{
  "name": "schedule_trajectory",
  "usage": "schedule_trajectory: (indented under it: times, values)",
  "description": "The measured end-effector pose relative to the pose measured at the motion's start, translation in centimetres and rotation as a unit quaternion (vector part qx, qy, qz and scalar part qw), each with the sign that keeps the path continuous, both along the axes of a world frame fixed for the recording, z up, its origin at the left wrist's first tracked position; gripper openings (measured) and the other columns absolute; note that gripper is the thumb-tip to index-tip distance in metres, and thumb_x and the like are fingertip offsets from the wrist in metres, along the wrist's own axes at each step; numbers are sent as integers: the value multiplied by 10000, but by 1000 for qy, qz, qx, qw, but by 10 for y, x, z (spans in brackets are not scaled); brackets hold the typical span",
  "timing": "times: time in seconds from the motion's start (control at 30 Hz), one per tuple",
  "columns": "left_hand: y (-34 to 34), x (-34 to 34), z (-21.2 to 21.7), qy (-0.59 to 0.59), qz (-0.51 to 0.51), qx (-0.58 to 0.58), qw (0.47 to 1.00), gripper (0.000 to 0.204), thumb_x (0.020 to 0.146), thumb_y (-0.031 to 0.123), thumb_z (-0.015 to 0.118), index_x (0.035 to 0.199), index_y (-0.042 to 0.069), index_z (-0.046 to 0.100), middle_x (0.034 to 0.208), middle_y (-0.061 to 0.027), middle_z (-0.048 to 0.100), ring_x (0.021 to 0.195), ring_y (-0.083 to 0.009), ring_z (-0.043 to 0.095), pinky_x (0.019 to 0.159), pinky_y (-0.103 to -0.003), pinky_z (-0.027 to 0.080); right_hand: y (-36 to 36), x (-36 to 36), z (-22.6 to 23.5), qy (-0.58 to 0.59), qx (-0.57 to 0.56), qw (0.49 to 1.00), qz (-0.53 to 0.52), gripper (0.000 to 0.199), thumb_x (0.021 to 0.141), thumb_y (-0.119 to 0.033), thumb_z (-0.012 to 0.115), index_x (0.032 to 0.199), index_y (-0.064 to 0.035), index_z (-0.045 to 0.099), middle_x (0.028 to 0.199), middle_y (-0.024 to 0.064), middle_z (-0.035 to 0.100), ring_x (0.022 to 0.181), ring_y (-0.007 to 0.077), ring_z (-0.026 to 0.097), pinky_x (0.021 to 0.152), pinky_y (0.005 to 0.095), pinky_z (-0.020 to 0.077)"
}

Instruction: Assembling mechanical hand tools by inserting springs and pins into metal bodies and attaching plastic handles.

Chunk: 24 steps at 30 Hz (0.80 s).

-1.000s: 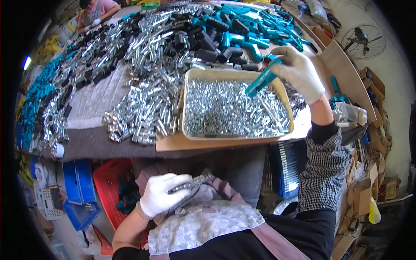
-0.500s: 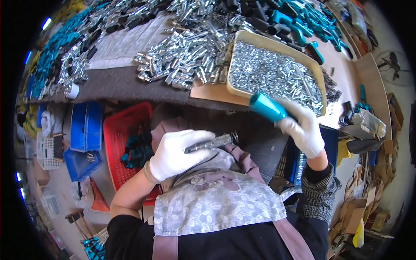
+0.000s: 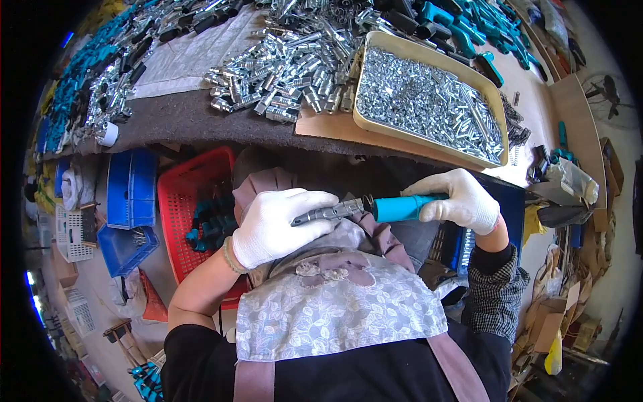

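Nearest the body, above the floral grey apron (image 3: 341, 311), both gloved hands work over the lap. The left hand (image 3: 278, 226) is closed around a slim grey metal shaft (image 3: 329, 214). The right hand (image 3: 461, 199) is closed around a cylindrical teal plastic handle (image 3: 402, 208). The two parts lie on one near-horizontal long axis, meeting end to end between the hands, shaft to the left, handle to the right. Below and left stands a red plastic crate (image 3: 184, 201). Farther off, on the tabletop (image 3: 174, 120), a beige tray of small silver metal parts (image 3: 375, 124) sits ahead of the right hand. Half a second earlier the handle was apart from the shaft, raised near the tray; it is now level and touching the shaft tip.
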<state>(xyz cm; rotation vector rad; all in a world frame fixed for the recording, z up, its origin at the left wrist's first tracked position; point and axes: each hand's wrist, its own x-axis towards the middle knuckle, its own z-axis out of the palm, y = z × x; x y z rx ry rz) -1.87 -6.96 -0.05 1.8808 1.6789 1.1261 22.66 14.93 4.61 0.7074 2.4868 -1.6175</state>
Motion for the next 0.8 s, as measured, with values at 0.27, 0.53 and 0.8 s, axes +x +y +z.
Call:
schedule_trajectory:
  times: [0.27, 0.53, 0.8]
  values:
    - [2, 6, -2, -26, -21, -46, 998, 418, 733, 168, 829, 1104, 34, 689, 920, -151, 708, 807, -307, 706, 720, -364, 554, -31, -17, -9, 19, 57, 998, 18, 569, 745, -448, 826, 1091, -8, 728, 989, 144, 742, 909, 215, 715, 854, 336, 544]
    - [17, 8, 5, 4, -102, -61, 993, 532, 689, 238, 869, 1135, 24, 674, 965, -168, 713, 839, -321, 714, 738, -361, 559, -42, -31, -28, 11, -75, 997, 8, 486, 803, -288, 798, 1168, 16, 696, 1079, 180, 722, 986, 241, 701, 904, 328, 534]
    - [25, 20, 2, 32, -128, -39, 991, 523, 724, 273, 838, 1169, 54, 671, 865, -128, 685, 750, -312, 689, 689, -378, 550, -59, -38, -28, -6, -211, 977, -28, 593, 840, -246, 759, 1316, 61, 582, 973, 139, 708, 706, 139, 639, 639, 267, 531]
